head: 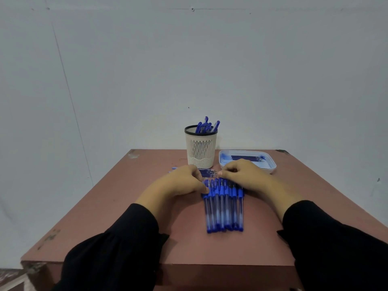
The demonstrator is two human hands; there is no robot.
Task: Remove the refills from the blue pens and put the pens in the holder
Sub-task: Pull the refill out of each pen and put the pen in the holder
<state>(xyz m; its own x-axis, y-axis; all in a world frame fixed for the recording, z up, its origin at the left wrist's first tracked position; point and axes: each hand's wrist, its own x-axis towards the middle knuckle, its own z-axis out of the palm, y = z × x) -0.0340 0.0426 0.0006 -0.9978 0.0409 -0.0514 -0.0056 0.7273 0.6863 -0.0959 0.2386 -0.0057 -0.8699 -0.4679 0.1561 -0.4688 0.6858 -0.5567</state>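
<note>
Several blue pens (224, 204) lie side by side in a row on the table, caps pointing away from me. My left hand (182, 182) is at the row's left end, its thumb and curled fingers pinching the cap end of the leftmost pen. My right hand (243, 175) lies over the cap ends on the right with its fingers curled; what they hold is hidden. The cream slotted holder (201, 151) stands behind my hands with several blue pens (206, 127) upright in it. A few loose refills (208, 173) lie between my hands and the holder.
A white tray (270, 165) holding several refills sits at the back right, close to my right hand. The brown table (117, 217) ends at a wall just behind the holder, and its front edge is near my sleeves.
</note>
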